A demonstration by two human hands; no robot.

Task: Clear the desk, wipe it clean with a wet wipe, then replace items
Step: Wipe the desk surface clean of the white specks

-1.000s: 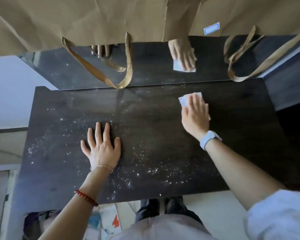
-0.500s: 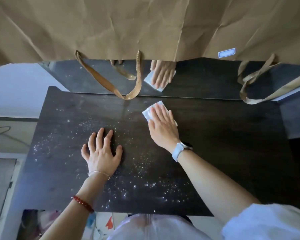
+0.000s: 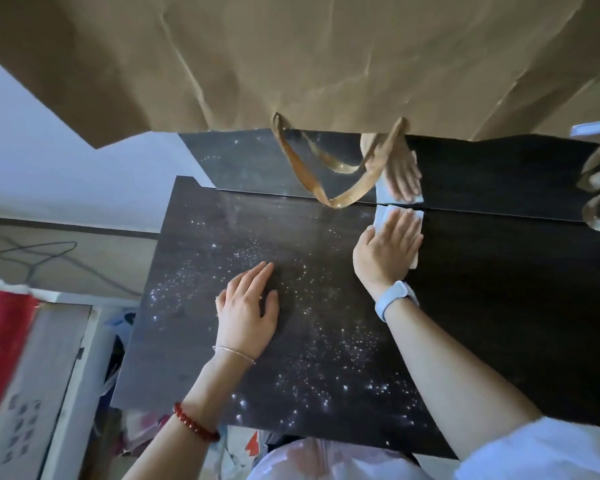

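The dark wood-grain desk top fills the middle of the view, dotted with glinting specks on its left and front parts. My right hand presses a white wet wipe flat onto the desk at its back edge, against a mirror-like back panel that reflects the hand and wipe. My left hand lies flat on the desk, palm down, fingers together, holding nothing. A pale blue watch is on my right wrist; a red bead bracelet and a thin chain are on my left.
A large brown paper bag hangs over the back of the desk, its ribbon handles dangling onto the surface. A red and grey box stands to the left, with a cable behind it. Clutter lies on the floor under the desk's front edge.
My right hand slid the wipe left across the desk, then back to the rear edge by the mirror panel. My left hand stayed planted, its fingers now closer together. The view shifted right and nearer.
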